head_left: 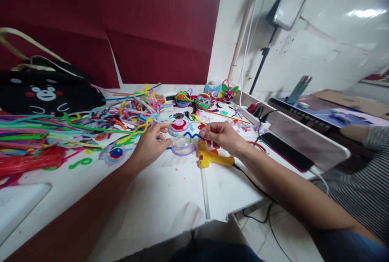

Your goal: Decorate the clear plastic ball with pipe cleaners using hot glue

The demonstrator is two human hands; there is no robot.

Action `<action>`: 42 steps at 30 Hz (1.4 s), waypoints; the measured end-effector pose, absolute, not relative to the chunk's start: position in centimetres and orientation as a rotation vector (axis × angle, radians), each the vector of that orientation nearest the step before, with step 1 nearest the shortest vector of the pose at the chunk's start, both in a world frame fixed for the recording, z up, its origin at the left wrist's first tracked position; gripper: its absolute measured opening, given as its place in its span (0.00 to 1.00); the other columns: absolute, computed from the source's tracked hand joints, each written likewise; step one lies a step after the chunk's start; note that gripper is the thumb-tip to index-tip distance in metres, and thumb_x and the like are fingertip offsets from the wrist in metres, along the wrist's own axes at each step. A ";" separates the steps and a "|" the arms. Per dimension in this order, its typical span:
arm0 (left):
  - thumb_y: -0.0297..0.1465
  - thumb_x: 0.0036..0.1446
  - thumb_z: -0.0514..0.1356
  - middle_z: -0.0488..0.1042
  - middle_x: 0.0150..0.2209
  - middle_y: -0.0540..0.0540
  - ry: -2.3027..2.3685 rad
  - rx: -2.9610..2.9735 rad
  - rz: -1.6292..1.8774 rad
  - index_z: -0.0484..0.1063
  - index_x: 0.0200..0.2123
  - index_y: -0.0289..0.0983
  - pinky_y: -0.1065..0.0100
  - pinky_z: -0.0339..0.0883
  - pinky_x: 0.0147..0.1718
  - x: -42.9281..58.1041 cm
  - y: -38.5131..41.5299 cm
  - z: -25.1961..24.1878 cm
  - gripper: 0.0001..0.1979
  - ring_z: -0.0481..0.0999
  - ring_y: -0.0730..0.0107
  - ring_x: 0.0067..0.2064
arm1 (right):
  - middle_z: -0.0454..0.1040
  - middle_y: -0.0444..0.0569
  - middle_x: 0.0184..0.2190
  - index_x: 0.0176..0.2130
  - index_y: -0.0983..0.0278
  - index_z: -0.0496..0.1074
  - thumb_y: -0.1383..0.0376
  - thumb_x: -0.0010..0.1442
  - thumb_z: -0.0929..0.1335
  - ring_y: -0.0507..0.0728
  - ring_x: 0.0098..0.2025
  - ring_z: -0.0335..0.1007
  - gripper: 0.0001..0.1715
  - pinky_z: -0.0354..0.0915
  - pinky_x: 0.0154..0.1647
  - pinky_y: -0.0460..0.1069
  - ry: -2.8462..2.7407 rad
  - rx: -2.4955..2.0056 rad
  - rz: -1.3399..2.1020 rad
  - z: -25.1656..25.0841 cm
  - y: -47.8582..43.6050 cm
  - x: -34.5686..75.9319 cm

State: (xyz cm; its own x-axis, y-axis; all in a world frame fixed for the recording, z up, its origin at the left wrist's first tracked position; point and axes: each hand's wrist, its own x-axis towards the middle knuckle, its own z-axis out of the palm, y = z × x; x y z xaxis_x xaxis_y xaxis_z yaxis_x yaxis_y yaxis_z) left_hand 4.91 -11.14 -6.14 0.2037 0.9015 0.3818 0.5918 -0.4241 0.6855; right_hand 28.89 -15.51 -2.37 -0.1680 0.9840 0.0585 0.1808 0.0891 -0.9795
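Pinching one blue zigzag pipe cleaner (196,135) by its right end, near the centre of the frame, with the fingers (210,132) of the right hand (226,138), leaving the rest of its length free beyond the tips. Pointing that free end toward the left of the frame, in the direction of the left hand (150,144), with the long axis running sideways, wavy but nearly level. Holding the left hand's fingers loosely curved at centre left, thumb and index parted, thumb near one clear dome (182,152) with a lilac rim; cannot tell whether touching it. Just above the dome, one red-and-white round piece (178,126). Just below the right hand, one yellow glue gun (215,159), nozzle toward the top of the frame, handle toward the right, with one pale glue stick (205,193) running down toward the near edge of the white worktop (67,183). At upper centre, four decorated ornaments in all: two round balls (183,100) and two eared figures (228,94). At centre left, one green curl (80,163) and a heap of pipe cleaners (138,108) too tangled to count. At upper left, one black bag (45,92); at centre right, one dark phone (285,152).
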 end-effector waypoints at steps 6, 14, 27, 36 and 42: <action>0.44 0.47 0.64 0.71 0.52 0.41 1.361 2.368 0.853 0.66 0.53 0.39 0.57 0.68 0.47 5.6 -11.8 -7.0 0.31 0.73 0.53 0.50 | 0.74 0.46 0.23 0.28 0.67 0.73 0.57 0.48 0.74 0.47 0.20 0.62 0.16 0.52 0.15 0.41 -1.506 -1.179 1.147 -2.0 -14.9 29.7; 0.44 0.47 0.64 0.69 0.58 0.35 1.436 2.546 0.675 0.64 0.58 0.37 0.51 0.59 0.57 6.6 -12.1 -8.6 0.36 0.67 0.45 0.59 | 0.74 0.45 0.23 0.29 0.67 0.73 0.56 0.48 0.74 0.47 0.20 0.61 0.17 0.52 0.16 0.41 -1.534 -1.126 1.197 -2.1 -14.8 29.6; 0.44 0.45 0.63 0.73 0.55 0.35 1.508 2.564 0.621 0.66 0.55 0.34 0.52 0.62 0.56 7.3 -11.9 -7.8 0.35 0.71 0.45 0.56 | 0.70 0.41 0.19 0.27 0.67 0.73 0.57 0.48 0.75 0.46 0.19 0.59 0.15 0.52 0.16 0.41 -1.534 -1.083 1.162 -2.3 -15.1 29.9; 0.44 0.45 0.64 0.76 0.48 0.40 1.498 2.590 0.915 0.64 0.52 0.38 0.57 0.68 0.50 6.0 -12.2 -6.8 0.32 0.76 0.52 0.49 | 0.69 0.41 0.19 0.29 0.67 0.74 0.60 0.52 0.72 0.48 0.21 0.63 0.12 0.58 0.21 0.43 -1.557 -1.058 1.135 -2.9 -15.8 30.5; 0.42 0.48 0.63 0.74 0.49 0.39 1.413 2.538 0.994 0.63 0.52 0.37 0.57 0.70 0.47 6.8 -14.1 -5.5 0.30 0.76 0.54 0.48 | 0.71 0.43 0.23 0.32 0.67 0.76 0.62 0.55 0.71 0.48 0.23 0.63 0.09 0.59 0.23 0.44 -1.645 -0.958 1.043 -3.7 -16.6 29.8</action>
State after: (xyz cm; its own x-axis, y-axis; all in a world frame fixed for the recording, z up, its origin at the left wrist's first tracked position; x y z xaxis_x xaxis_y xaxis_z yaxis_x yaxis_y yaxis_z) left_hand 6.82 -14.12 -5.49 0.3679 0.7829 0.5017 0.7368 -0.5746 0.3564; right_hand 29.77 -16.61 -3.68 -0.2599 0.9197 0.2941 0.1266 0.3345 -0.9339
